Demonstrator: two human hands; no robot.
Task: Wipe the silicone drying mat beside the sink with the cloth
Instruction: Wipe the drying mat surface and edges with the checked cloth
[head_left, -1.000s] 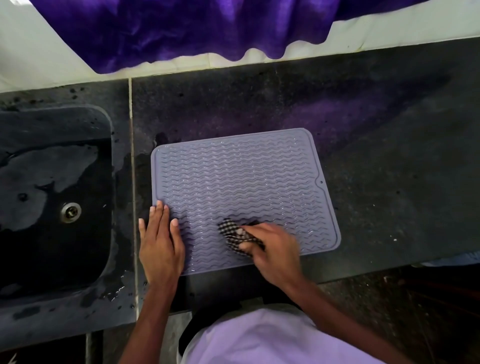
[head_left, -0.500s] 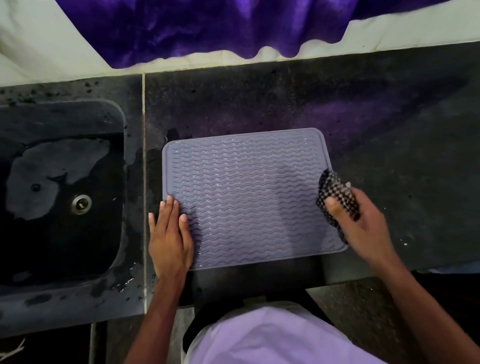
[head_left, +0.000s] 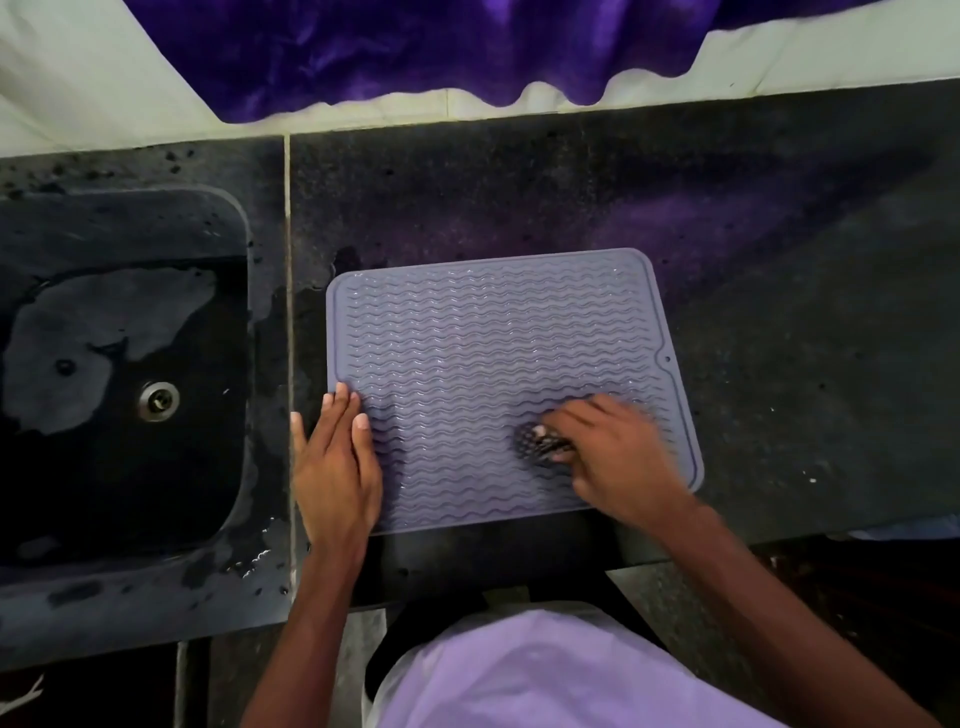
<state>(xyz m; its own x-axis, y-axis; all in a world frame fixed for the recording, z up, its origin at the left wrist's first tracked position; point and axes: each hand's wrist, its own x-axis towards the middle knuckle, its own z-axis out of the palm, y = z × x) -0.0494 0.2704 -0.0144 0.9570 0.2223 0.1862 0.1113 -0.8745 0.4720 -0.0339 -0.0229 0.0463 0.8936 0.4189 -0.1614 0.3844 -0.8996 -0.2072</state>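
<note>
Ridged grey silicone drying mat (head_left: 498, 374), faintly glossy; woven checked cloth (head_left: 537, 441); dark speckled stone worktop (head_left: 779, 312), matt; shiny metal sink drain (head_left: 158, 400).

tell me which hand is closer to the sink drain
Left. The left hand lies flat on the mat at its left edge, right of the sink drain; the right hand grips the cloth farther right.

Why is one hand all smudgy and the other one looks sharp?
Head view: the right hand and the cloth it grips are smeared by motion blur. Same view: the left hand, flat on the edge of the mat, is sharp. The mat's wavy ridges catch small glints of light.
</note>
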